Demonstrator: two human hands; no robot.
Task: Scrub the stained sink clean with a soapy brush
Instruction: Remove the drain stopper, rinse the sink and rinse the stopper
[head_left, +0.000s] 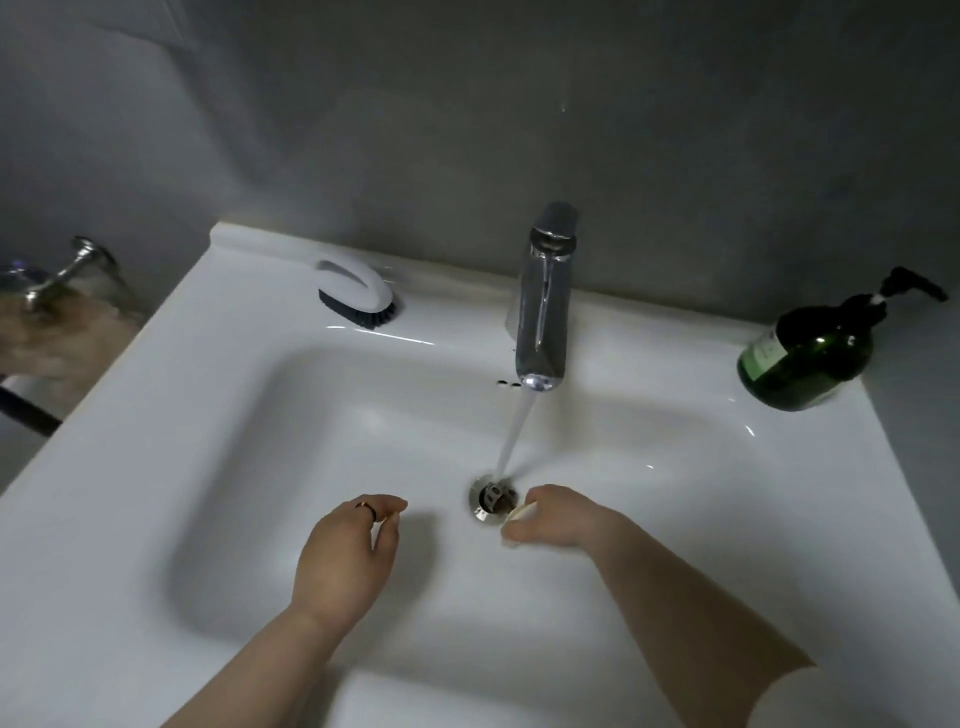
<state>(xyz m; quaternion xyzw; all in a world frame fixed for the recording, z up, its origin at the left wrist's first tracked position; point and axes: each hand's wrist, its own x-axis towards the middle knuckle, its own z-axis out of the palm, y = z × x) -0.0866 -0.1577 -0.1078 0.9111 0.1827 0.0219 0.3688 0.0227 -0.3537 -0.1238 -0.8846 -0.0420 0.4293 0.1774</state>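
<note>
Carefully guard small pale piece (513, 515) pinched in right hand (553, 517) (left hand (345, 551) loosely curled, empty) against slipping into open drain (491, 500) under running water (511, 439).

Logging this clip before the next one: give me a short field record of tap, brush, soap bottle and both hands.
tap: running, stream falls at the drain
brush: lies on the sink rim, back left, untouched
soap bottle: green pump bottle, on the rim, right
left hand: over the basin, fingers loosely curled, holds nothing
right hand: beside the drain, grips a small pale object
</note>
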